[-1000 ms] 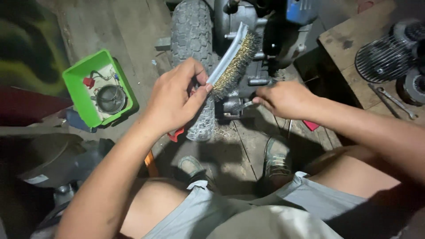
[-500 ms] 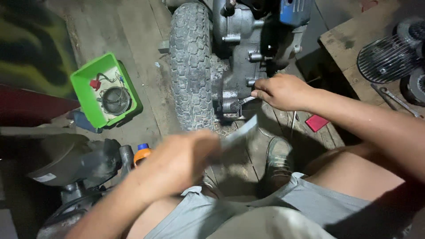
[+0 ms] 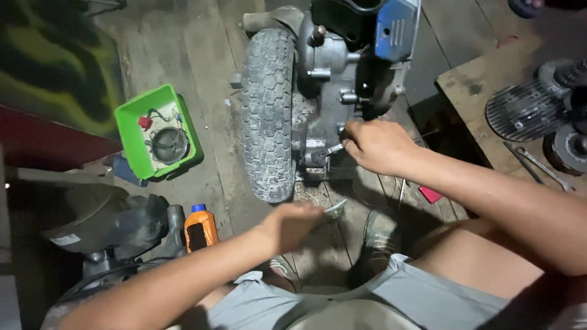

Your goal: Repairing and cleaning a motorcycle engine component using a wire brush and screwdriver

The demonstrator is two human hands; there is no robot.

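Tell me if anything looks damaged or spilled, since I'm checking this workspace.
Nothing clearly spilled or broken. Engine parts and wrenches lie loose on the wooden bench, and an orange bottle stands upright on the floor.

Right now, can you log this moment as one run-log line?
left hand: grips wire brush, low, off grey metal engine casing | right hand: holds small metal tool on casing | knobbly black tyre: beside casing

Knobbly rubber tyre (image 3: 267,116), dull metal casing (image 3: 324,91)
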